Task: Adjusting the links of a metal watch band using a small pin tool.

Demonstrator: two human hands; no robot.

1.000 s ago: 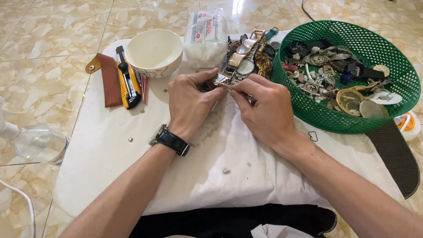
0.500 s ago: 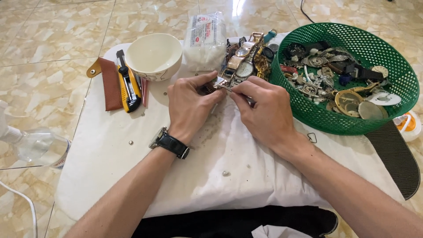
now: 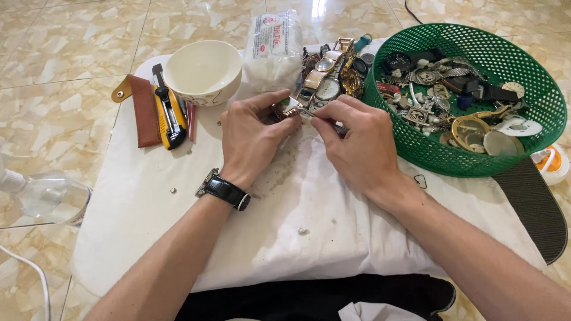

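Hands met over a white cloth [image 3: 333, 220], left hand [image 3: 253, 139] (black wristwatch [image 3: 226, 190] worn) closed around a small watch piece [image 3: 284, 110], thin metal tool [image 3: 321, 119] pinched in right hand [image 3: 357, 142], watch pile [image 3: 327, 77] just beyond, green basket [image 3: 535, 101] to the right, white bowl [image 3: 202, 71] at left.

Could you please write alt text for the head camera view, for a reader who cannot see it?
Two bare hands meet over a white cloth: the left hand pinches a small watch part while the right hand works on it with a thin metal tool. A green basket of watch parts sits right, a white bowl left.
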